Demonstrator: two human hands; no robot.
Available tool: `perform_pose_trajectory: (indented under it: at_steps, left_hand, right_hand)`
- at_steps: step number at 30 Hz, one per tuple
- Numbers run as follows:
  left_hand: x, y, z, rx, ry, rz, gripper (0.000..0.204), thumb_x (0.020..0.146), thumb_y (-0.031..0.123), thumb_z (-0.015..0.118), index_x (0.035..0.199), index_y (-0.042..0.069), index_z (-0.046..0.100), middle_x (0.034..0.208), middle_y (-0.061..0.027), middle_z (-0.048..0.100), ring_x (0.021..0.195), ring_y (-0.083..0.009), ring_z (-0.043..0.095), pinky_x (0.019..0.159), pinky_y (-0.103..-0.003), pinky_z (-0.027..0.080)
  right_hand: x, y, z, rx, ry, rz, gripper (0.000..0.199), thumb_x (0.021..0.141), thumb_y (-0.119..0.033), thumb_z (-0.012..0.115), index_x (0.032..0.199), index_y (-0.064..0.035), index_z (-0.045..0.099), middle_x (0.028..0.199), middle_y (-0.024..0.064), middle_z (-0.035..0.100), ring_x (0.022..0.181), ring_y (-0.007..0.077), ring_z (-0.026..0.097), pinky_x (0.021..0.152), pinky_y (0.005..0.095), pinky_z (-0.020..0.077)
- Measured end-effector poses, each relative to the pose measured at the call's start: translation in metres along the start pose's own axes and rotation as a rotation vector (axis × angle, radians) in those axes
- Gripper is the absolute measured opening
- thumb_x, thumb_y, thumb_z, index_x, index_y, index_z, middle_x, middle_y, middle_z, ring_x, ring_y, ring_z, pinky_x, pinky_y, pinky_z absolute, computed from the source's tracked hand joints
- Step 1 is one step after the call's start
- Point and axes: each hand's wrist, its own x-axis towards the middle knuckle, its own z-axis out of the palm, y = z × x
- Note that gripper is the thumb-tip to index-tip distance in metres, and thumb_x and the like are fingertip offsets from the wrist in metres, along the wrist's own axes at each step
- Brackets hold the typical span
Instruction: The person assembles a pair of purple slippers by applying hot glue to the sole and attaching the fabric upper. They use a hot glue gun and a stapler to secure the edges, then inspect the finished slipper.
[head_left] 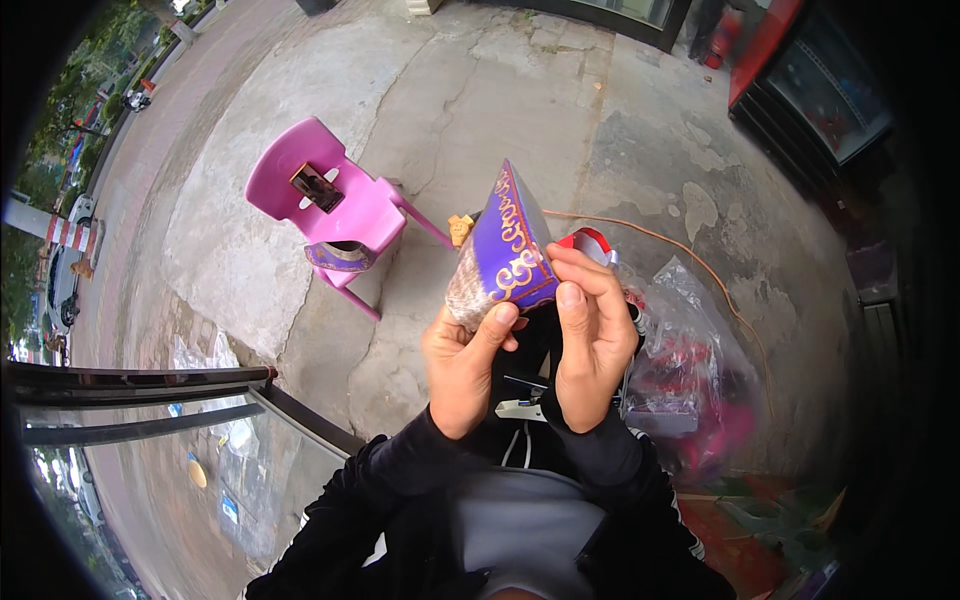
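Both my hands hold a pointed purple piece (513, 245) with gold scrollwork and a fuzzy brown-and-white part at its lower left; its exact kind is unclear. My left hand (462, 365) pinches its lower edge between thumb and fingers. My right hand (592, 335) grips its right lower corner, thumb in front and fingers bent behind the edge. Ahead and to the left stands a small pink plastic chair (365, 215). A similar purple band with gold trim (340, 257) lies on the seat's front edge, and a dark phone-like rectangle (316, 188) rests against the backrest.
A small yellow object (460, 230) sits just beyond my hands. Clear plastic bags (690, 340) with red and pink contents lie at my right. An orange cord (690, 252) curves across the concrete. A glass-topped frame (140, 400) stands at left, a glass-fronted cooler (825, 85) at far right.
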Motion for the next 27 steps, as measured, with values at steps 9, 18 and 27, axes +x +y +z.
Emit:
perform_pose_trajectory:
  at_steps: [9, 18, 27]
  left_hand:
    - [0.058, 0.01, -0.036, 0.156, 0.049, 0.081, 0.016, 0.101, 0.02, 0.064, 0.105, 0.005, 0.061, 0.087, -0.0002, 0.061, 0.074, -0.0078, 0.056, 0.09, -0.036, 0.055]
    - [0.135, -0.034, -0.034, 0.259, 0.188, -0.003, 0.02, 0.102, 0.018, 0.063, 0.111, 0.0, 0.066, 0.09, -0.0021, 0.066, 0.071, -0.007, 0.06, 0.088, -0.037, 0.059]
    - [0.157, -0.06, -0.003, 0.211, -0.017, -0.124, 0.027, 0.102, 0.018, 0.062, 0.114, -0.005, 0.066, 0.096, -0.0084, 0.071, 0.06, -0.0104, 0.06, 0.079, -0.036, 0.06]
  right_hand:
    - [0.091, 0.075, -0.171, -0.117, 0.471, 0.138, 0.047, 0.108, -0.035, 0.049, 0.069, -0.0081, 0.044, 0.063, 0.0003, 0.046, 0.056, 0.0067, 0.041, 0.052, 0.0256, 0.0356]
    - [0.128, 0.258, -0.169, -0.304, 0.109, 0.65, 0.036, 0.103, -0.031, 0.058, 0.084, -0.0008, 0.062, 0.07, 0.0011, 0.062, 0.063, 0.0073, 0.057, 0.058, 0.0249, 0.0475]
    - [0.139, 0.147, -0.046, -0.103, -0.451, 0.1, 0.048, 0.106, -0.03, 0.051, 0.142, 0.0027, 0.049, 0.138, 0.019, 0.058, 0.132, 0.028, 0.053, 0.11, 0.0366, 0.0388]
